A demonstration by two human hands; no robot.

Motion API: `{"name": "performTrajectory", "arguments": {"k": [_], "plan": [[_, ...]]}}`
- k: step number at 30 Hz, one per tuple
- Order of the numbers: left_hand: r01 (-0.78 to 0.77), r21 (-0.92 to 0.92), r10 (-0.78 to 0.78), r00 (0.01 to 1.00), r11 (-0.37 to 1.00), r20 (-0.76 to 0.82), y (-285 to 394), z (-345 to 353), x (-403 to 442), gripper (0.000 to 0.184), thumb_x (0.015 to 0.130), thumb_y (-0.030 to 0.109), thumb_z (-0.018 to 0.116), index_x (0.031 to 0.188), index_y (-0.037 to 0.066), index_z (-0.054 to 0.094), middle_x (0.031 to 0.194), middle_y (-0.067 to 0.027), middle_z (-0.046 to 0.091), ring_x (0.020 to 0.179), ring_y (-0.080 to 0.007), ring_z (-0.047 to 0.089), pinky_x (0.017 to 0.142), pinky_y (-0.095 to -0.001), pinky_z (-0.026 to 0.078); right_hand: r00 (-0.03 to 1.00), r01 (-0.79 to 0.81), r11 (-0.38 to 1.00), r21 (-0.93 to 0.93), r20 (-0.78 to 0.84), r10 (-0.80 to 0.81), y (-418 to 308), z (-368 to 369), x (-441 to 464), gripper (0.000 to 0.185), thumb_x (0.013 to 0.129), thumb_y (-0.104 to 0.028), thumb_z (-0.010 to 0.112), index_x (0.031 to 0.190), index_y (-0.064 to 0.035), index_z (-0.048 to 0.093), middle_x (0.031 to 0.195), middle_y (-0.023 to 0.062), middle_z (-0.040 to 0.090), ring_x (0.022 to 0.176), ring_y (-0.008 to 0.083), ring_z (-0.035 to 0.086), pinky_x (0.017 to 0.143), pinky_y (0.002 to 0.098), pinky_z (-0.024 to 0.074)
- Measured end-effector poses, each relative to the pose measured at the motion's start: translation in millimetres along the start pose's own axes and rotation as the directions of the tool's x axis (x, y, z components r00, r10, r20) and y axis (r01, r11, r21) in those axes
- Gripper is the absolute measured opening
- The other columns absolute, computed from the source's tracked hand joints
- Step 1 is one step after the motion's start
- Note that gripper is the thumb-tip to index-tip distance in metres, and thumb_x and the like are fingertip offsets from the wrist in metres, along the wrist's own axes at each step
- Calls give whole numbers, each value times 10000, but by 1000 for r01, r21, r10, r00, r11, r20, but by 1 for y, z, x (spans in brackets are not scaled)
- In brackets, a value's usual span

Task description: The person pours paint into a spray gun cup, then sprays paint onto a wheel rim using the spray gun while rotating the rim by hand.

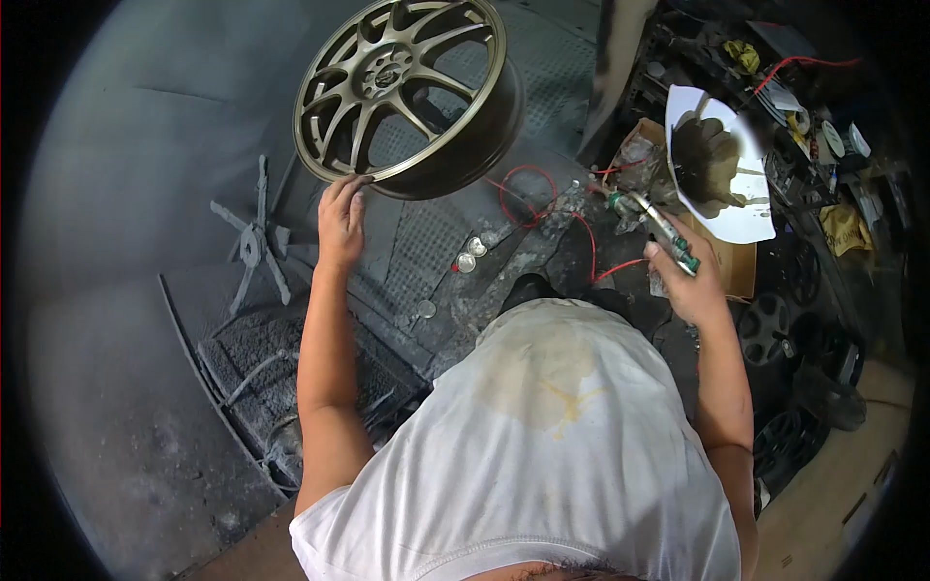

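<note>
A bronze-coloured alloy wheel rim [399, 87] with several spokes is raised and tilted at the top middle. My left hand [343, 208] is at its lower edge, the fingertips curled onto the lip; the thumb is partly visible beside them. On the right, my right hand [690, 276] is closed around a spray gun [662, 227] with green fittings, its front end pointing up and to the left. Close beyond the gun stands a white sheet of paper [750, 198], with a dark brown-grey paint patch on it. What supports the rim is hidden.
A cardboard box [733, 261] is under the paper. The red hose [590, 247] loops across the floor by several small metal lids [467, 262]. A star-shaped stand [252, 244] is at left. More dark wheels [765, 327] and cluttered shelves [790, 107] line the right side.
</note>
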State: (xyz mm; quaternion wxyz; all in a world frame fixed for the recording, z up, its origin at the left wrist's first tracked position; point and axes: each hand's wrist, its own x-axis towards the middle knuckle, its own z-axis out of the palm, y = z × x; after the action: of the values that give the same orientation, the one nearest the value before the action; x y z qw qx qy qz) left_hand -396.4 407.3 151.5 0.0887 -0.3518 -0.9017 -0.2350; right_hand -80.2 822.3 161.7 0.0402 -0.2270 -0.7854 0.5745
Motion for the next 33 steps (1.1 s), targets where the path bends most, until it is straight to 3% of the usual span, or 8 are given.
{"name": "performTrajectory", "arguments": {"k": [7,12,15,17,21,25,29,33], "plan": [[-11,11,11,1000,1000,7,-24,-12,3,256,1016,163,506,1130,18,684,1196,-152,664,1169,-355,588,1035,-423,437,962,165,976,-145,-196,-192,-1,-3,4,476,950,-185,683,1376,4,585,902,36,671,761,95,601,711,253,486],[74,20,-74,997,997,25,-44,-18,4,285,1038,201,477,1141,21,671,1209,-147,659,1196,-364,581,1089,-461,403,985,-75,990,118,161,56,-18,5,-22,554,914,-208,713,1409,-10,563,775,3,626,590,59,522,522,227,430],[102,40,-104,994,994,44,-55,-23,6,296,1048,217,461,1156,36,669,1230,-135,655,1234,-358,576,1145,-510,349,966,-128,991,29,230,118,-29,3,-28,428,959,-247,687,1318,-22,630,1145,128,706,1043,199,644,964,357,482],[109,57,-112,992,992,56,-62,-27,9,286,1046,213,469,1148,38,671,1227,-131,656,1226,-352,580,1142,-491,359,972,219,970,-106,-61,-226,-18,3,-25,363,945,-229,713,1233,-12,670,1115,125,710,1034,213,650,952,370,489],[140,52,-146,981,989,128,-81,-37,18,265,1038,199,485,1123,30,671,1231,-134,653,1226,-342,582,1133,-446,379,987,61,998,10,-149,-59,-25,-6,-16,483,982,-204,655,1403,11,553,861,-2,632,725,52,550,662,202,466],[88,109,-104,983,990,152,-91,-49,25,303,1050,237,449,1145,56,673,1250,-101,654,1236,-335,577,1155,-511,340,987,-132,989,67,97,125,-40,-5,-30,514,938,-197,691,1382,28,561,874,15,665,747,70,611,668,223,494],[57,279,-98,986,959,136,-124,-53,28,369,1076,324,417,1192,103,688,1356,-57,631,1383,-324,477,1178,-551,287,940,251,968,4,238,-244,-46,4,-48,458,927,-110,683,1370,-18,611,1287,136,671,1197,236,604,1065,355,423],[123,666,-232,970,736,77,-92,-54,36,408,1070,402,432,1239,150,707,1410,-37,607,1441,-306,409,1192,-584,249,894,447,855,-262,130,-428,-38,-3,-52,444,937,-125,680,1362,-16,614,1196,110,653,1094,210,578,976,330,422]]}}
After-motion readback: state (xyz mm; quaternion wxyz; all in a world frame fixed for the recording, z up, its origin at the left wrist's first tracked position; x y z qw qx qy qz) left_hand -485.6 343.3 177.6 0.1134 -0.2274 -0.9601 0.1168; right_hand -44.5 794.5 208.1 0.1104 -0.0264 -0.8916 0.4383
